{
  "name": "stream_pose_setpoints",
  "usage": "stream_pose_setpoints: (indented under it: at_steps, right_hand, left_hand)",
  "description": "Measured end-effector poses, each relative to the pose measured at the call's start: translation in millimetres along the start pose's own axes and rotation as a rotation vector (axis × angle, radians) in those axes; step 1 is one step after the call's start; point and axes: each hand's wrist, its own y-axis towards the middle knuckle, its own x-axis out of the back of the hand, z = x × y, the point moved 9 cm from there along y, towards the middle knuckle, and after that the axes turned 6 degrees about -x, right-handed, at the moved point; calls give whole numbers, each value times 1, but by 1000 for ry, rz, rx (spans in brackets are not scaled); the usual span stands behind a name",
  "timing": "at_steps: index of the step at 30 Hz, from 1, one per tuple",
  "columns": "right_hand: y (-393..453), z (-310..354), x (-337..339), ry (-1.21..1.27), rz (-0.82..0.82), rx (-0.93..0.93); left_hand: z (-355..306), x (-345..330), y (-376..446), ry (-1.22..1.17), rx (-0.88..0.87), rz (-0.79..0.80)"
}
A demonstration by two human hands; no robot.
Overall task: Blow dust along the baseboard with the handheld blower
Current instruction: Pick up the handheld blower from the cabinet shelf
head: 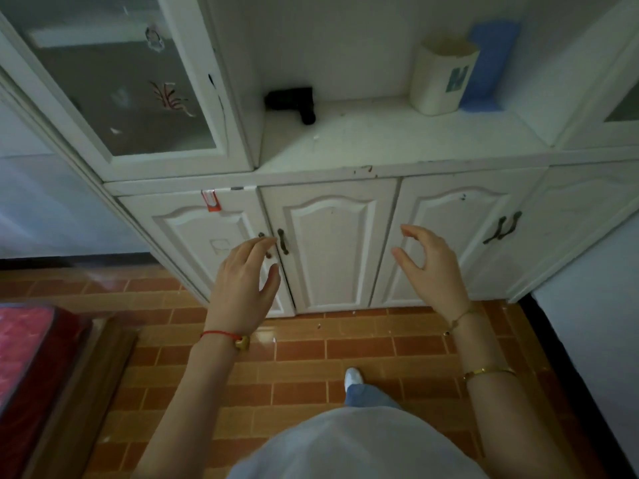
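Both hands hang empty in the middle of the frame before the white cabinet doors (pixel 332 243): the left hand (pixel 242 288) with fingers loosely spread near a dark door handle (pixel 283 241), the right hand (pixel 432 267) curled, thumb and forefinger apart around nothing. The handheld blower (pixel 294 102), a matte black pistol shape, lies on its side on the cabinet ledge (pixel 397 140) at upper centre, well apart from either hand. Its nozzle end is dim and hard to make out, so which way it points is uncertain.

The likely trouble: a reach up may knock the cream cylindrical container (pixel 442 77) standing at upper right against a blue foam-like block (pixel 491 63). Once blowing, loose white crumbs on the glossy brick-pattern floor (pixel 311 357) could scatter toward the red mattress (pixel 27 354) at lower left instead of along the dark baseboard (pixel 553 340) at right. The ledge paint is chipped and scuffed.
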Motion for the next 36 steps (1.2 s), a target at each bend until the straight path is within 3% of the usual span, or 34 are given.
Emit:
stream_pose_setpoints:
  at_steps: [8, 16, 31, 36]
  right_hand:
    - [174, 32, 13, 66, -15, 146]
    - [277, 49, -23, 68, 30, 152]
    - [402, 74, -116, 60, 51, 56]
    - [450, 83, -147, 31, 99, 24]
  left_hand:
    - [10, -12, 156, 3, -32, -116]
    - [40, -36, 260, 41, -62, -105]
    - [147, -134, 349, 57, 29, 47]
    - [161, -147, 350, 40, 72, 24]
